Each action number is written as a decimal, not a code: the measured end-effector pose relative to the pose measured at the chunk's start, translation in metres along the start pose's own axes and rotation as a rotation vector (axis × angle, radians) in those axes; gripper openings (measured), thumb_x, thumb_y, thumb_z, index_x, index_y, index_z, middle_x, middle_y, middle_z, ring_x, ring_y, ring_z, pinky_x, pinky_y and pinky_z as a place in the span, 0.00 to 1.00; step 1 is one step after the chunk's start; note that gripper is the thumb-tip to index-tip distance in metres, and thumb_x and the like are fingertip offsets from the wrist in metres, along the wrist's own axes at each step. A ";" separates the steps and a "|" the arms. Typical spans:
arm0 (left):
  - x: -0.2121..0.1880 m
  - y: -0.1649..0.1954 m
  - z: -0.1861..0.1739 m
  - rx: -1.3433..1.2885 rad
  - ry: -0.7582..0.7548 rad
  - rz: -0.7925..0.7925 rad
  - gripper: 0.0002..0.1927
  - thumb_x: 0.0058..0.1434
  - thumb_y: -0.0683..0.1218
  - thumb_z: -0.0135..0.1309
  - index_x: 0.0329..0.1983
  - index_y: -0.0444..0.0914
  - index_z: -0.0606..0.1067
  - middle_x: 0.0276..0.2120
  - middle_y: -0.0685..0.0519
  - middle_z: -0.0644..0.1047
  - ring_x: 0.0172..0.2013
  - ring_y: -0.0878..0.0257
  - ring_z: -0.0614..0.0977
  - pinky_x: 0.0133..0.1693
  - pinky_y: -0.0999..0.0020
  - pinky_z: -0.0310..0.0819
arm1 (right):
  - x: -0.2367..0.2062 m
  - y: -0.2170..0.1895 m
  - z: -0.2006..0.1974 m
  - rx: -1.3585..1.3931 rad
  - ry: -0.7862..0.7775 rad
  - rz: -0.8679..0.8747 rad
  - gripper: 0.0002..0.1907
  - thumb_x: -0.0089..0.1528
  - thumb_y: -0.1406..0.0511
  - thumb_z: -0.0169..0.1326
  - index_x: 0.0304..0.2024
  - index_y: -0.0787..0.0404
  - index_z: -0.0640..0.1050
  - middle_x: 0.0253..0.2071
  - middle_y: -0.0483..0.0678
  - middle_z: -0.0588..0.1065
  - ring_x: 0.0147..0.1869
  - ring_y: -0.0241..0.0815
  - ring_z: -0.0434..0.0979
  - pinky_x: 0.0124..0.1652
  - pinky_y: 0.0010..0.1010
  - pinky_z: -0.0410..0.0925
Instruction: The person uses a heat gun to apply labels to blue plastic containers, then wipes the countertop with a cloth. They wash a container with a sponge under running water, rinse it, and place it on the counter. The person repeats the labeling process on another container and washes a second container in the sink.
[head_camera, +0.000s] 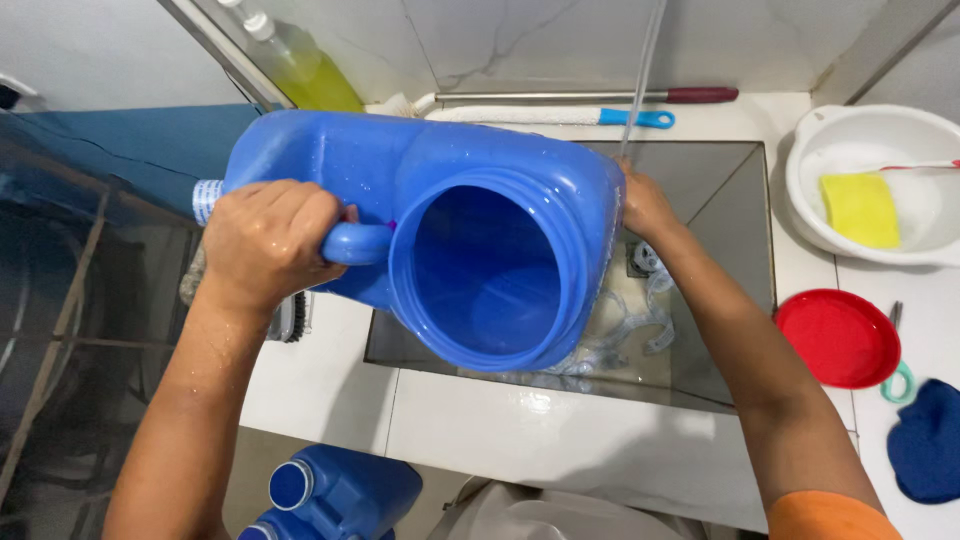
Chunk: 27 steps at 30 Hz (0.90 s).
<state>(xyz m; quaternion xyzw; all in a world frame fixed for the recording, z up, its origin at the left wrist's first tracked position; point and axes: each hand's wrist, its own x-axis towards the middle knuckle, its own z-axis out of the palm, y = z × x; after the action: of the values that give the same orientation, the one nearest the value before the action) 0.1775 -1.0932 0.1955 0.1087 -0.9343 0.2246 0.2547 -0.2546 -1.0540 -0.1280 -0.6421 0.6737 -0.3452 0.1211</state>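
1. Head view, item in hand: we log a large blue plastic jug (470, 220), wide mouth cut open and turned toward the camera, body lying roughly sideways above the sink (735, 215). Its surface is wet with droplets.
2. Left hand (265, 240): we record it wrapped tight around the jug's moulded handle, fingers fully curled, holding the jug up.
3. Right hand (645, 205): we see it pressed against the far side of the jug near the rim; the fingers are hidden behind the jug, so we cannot tell how far they wrap.
4. Sink contents: clear plastic pieces (625, 320) lie on the sink floor below the jug's mouth, beside a drain. A thin stream of water (640, 80) falls just behind the jug.
5. Counter, back edge: a long brush with a blue handle (570, 116), a metal rod with a dark red grip (600, 96), and a bottle of yellow-green liquid (305, 65) in the corner.
6. Counter, right side: a white basin (870, 135) holding a yellow sponge (860, 208); a red lid (838, 337); scissors with green handles (897, 375); a dark blue cloth (925, 440).
7. Floor, below the counter: two further blue jugs with caps (330, 490).
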 end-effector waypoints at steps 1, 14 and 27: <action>-0.001 -0.002 -0.001 0.015 0.016 -0.004 0.18 0.63 0.44 0.62 0.24 0.40 0.65 0.21 0.51 0.71 0.24 0.54 0.77 0.29 0.60 0.70 | 0.002 -0.004 -0.001 0.017 0.037 0.012 0.24 0.65 0.57 0.51 0.60 0.64 0.75 0.56 0.67 0.74 0.55 0.69 0.75 0.52 0.50 0.69; -0.008 -0.031 0.002 0.057 0.063 -0.009 0.19 0.68 0.45 0.62 0.27 0.39 0.65 0.23 0.50 0.69 0.26 0.52 0.75 0.30 0.58 0.68 | 0.033 0.005 0.019 0.992 0.020 0.668 0.16 0.68 0.59 0.51 0.35 0.64 0.79 0.27 0.48 0.76 0.24 0.39 0.73 0.22 0.30 0.65; -0.019 -0.026 0.039 -0.086 0.073 -0.221 0.14 0.66 0.47 0.64 0.31 0.40 0.71 0.27 0.48 0.76 0.28 0.51 0.80 0.32 0.57 0.73 | 0.050 0.006 -0.009 0.356 -0.175 0.607 0.13 0.66 0.64 0.54 0.34 0.68 0.81 0.27 0.54 0.78 0.28 0.44 0.77 0.27 0.34 0.69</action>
<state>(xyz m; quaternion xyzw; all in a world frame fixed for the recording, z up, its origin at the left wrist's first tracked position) 0.1852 -1.1332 0.1652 0.1918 -0.9156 0.1586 0.3160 -0.2720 -1.0995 -0.1109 -0.4089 0.7501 -0.3491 0.3851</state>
